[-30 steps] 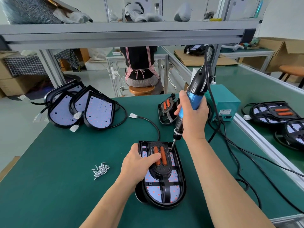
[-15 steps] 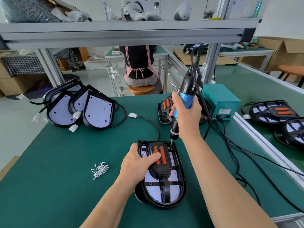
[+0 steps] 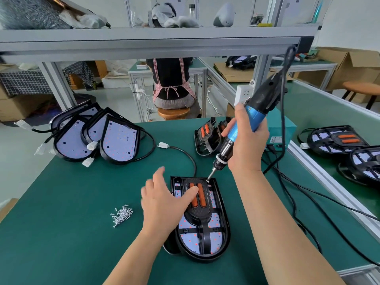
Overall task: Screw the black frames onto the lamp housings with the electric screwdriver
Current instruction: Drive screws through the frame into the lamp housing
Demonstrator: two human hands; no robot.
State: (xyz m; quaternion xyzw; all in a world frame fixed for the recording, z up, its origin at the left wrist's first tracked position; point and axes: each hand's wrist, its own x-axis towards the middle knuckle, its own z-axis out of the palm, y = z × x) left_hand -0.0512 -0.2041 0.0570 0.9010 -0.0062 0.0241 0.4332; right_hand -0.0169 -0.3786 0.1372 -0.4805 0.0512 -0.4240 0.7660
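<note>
**Q:** Head view: where is the workpiece located?

**A:** The lamp housing is laid flat on the green surface, near its front edge and between the two forearms. The black frame, which carries two orange strips, is seated in the housing over the LED board.

**Q:** How is the left hand positioned?

**A:** The left hand is held over the left edge of the housing. Its fingers are spread, straight and blurred, and nothing is gripped. The thumb is laid across the upper part of the frame, against the orange strips.

**Q:** And the right hand?

**A:** The right hand is wrapped around the blue barrel of the electric screwdriver. The tool is tilted, with its top leaning away to the right. The bit tip is set at the far right corner of the frame.

**Q:** What else is recorded on the surface?

**A:** A small heap of screws is seen left of the housing, apart from it. Bare housings are propped in a row at the far left. Spare frames are stacked just behind the right hand, near a teal box. A black cable is run from the housing's far end to a white connector.
</note>
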